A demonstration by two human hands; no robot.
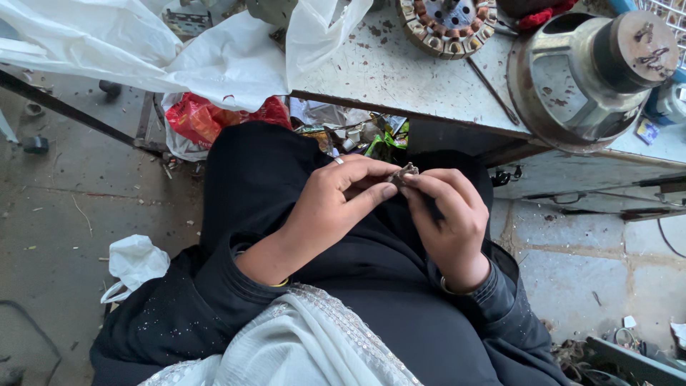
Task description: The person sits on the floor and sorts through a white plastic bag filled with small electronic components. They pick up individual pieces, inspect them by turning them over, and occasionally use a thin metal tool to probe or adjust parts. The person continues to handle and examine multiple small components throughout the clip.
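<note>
Nearest the camera, a pale embroidered cloth [314, 343] is draped over the lap, and dark sleeves run up from it to both wrists. Above the lap, the left hand [336, 204] and the right hand [446, 218] are brought together over the black garment, and a small brownish metal piece [404, 174] is held between them.

The piece is pinched from both sides: the left thumb and forefinger are pressed against its left end, and the fingers [429, 187] of the right hand are closed on its right end. Neither hand is spread; the remaining fingers of each are curled inward. A ring is worn on the left hand and a bangle is seen at the right wrist.

The piece sits at the fingertips of both hands, slightly above the knuckles and between the two thumbs, so neither hand is clearly the nearer one. Its long axis appears to run roughly across the view, from one hand to the other, though its exact shape is too small to be made out.

Farther off, a litter of wrappers and a red bag [204, 118] is seen under the desk [400, 78]. On the desk, a wound motor stator [449, 25] and a rusted loudspeaker [582, 78] are set, with white plastic sheeting [214, 50] hung over its left edge.
</note>
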